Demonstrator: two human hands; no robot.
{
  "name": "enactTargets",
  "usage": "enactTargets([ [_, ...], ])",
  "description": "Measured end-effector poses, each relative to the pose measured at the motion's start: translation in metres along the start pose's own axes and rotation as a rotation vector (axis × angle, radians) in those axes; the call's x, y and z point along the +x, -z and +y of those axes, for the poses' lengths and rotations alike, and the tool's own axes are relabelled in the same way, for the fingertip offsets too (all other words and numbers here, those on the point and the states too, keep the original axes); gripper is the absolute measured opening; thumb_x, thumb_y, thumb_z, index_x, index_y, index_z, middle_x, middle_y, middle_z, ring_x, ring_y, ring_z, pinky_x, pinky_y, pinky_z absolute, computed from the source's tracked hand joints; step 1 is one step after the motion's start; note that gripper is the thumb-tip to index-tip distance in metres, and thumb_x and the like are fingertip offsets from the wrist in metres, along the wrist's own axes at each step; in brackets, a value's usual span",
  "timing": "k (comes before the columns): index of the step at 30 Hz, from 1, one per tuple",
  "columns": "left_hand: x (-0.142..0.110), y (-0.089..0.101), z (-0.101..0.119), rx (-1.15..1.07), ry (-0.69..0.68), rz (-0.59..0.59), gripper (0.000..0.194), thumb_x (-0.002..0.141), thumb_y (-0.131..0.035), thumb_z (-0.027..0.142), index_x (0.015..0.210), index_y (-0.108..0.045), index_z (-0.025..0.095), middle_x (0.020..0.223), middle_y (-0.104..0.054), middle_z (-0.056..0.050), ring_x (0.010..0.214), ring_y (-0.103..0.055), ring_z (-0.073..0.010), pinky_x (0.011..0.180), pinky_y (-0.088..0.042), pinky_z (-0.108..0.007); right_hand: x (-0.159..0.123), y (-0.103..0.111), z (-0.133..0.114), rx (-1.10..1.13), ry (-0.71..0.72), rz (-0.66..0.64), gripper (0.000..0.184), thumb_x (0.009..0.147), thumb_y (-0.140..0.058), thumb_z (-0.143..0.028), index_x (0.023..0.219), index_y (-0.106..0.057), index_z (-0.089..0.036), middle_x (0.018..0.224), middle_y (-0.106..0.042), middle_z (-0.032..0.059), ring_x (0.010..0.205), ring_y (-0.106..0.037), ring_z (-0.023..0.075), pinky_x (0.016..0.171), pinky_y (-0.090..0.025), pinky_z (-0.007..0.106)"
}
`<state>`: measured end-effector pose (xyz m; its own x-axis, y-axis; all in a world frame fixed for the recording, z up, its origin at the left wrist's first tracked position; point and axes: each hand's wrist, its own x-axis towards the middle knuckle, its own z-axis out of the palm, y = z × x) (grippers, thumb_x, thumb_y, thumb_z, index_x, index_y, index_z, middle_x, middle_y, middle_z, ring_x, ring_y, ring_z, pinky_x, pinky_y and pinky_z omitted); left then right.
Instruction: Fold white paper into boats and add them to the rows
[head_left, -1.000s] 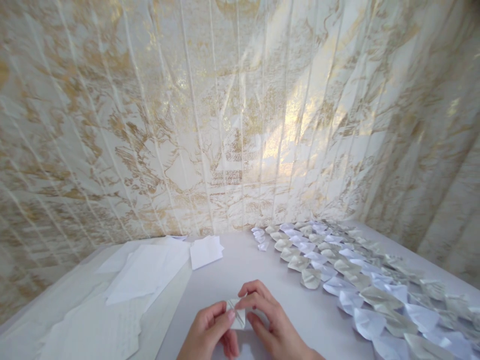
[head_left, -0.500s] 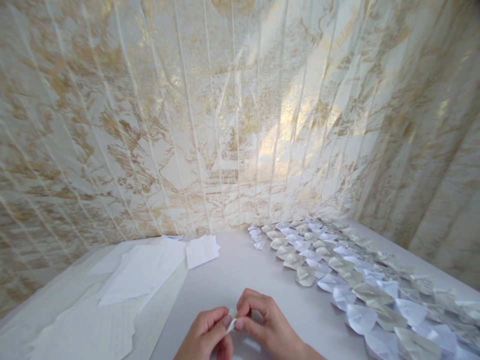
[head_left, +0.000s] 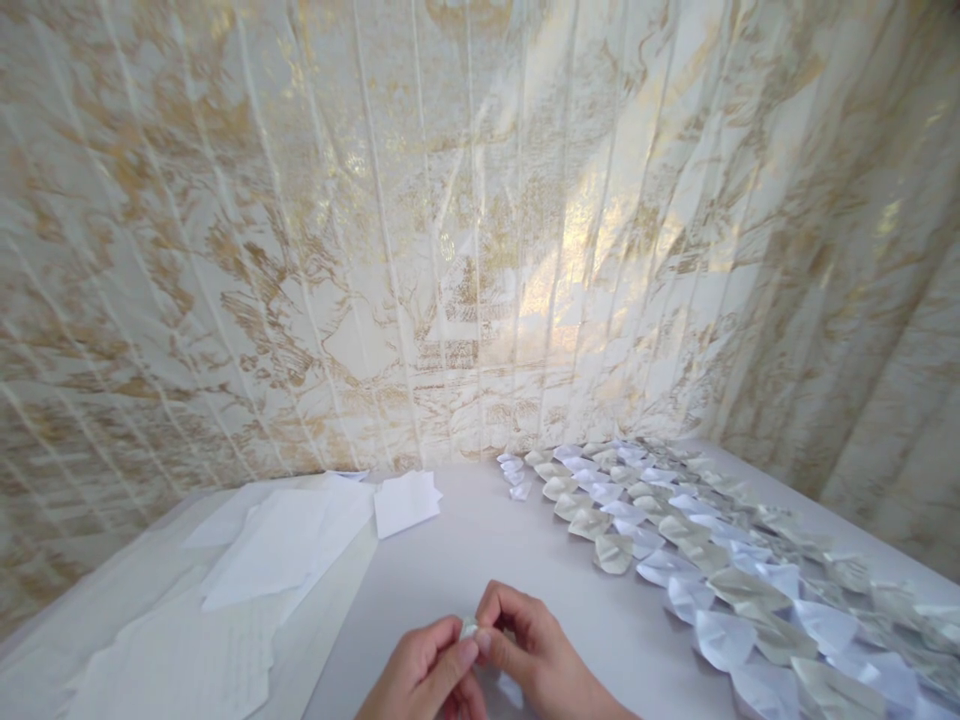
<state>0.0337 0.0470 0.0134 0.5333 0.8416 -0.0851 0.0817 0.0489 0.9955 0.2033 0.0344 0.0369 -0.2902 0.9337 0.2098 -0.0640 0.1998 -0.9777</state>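
Note:
A small piece of folded paper (head_left: 469,628), pale grey-green, is pinched between my two hands near the bottom centre of the view. My left hand (head_left: 433,668) closes thumb and fingers on its left side, hiding most of it. At its right edge, the thumb and forefinger of my right hand (head_left: 529,645) press together. Below my right hand a bit of white paper (head_left: 511,688) lies on the table, partly covered. To the right, rows of folded paper pieces (head_left: 724,638), white and grey-green, spread over the tabletop.
Left of my hands lie stacked paper sheets (head_left: 262,545), some printed. A small pile of white paper squares (head_left: 406,503) sits near the back edge of the white table (head_left: 420,580). Several tiny folded pieces (head_left: 514,475) lie nearby. Behind hangs a gold-patterned curtain (head_left: 420,250).
My hands have shifted slightly right and closer together. The paper between them has turned, and less of it shows. The view has moved a little.

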Motion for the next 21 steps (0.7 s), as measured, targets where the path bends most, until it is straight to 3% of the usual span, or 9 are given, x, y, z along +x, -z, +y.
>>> enactTargets([
  [6, 0.001, 0.000, -0.003, 0.030, -0.003, 0.001, 0.053, 0.085, -0.051, 0.071, 0.075, -0.052, 0.019, 0.053, -0.070, -0.004, 0.045, -0.054, -0.0111, 0.049, -0.040, -0.022, 0.001, 0.002, 0.005, 0.099, -0.029, -0.059, 0.052, 0.079, -0.070, -0.065, 0.104, -0.050, -0.024, 0.061, -0.039, -0.0112, 0.054, -0.031, 0.0104, 0.055, -0.024, 0.024],
  [12, 0.003, 0.001, -0.004, -0.012, 0.016, -0.003, 0.055, 0.080, -0.056, 0.074, 0.074, -0.051, 0.019, 0.054, -0.069, -0.003, 0.045, -0.055, -0.0099, 0.049, -0.040, -0.021, 0.002, 0.001, 0.004, 0.127, -0.018, -0.078, 0.051, 0.080, -0.069, -0.066, 0.102, -0.052, -0.023, 0.059, -0.034, -0.0119, 0.054, -0.028, 0.0103, 0.054, -0.023, 0.024],
  [21, 0.000, -0.002, -0.002, -0.048, -0.001, 0.037, 0.054, 0.080, -0.057, 0.073, 0.075, -0.051, 0.020, 0.055, -0.070, -0.005, 0.047, -0.059, -0.0114, 0.052, -0.043, -0.022, 0.002, 0.002, 0.011, -0.048, 0.075, -0.059, 0.045, 0.091, -0.055, -0.065, 0.101, -0.051, -0.021, 0.061, -0.034, -0.0103, 0.055, -0.029, 0.0111, 0.054, -0.024, 0.025],
])
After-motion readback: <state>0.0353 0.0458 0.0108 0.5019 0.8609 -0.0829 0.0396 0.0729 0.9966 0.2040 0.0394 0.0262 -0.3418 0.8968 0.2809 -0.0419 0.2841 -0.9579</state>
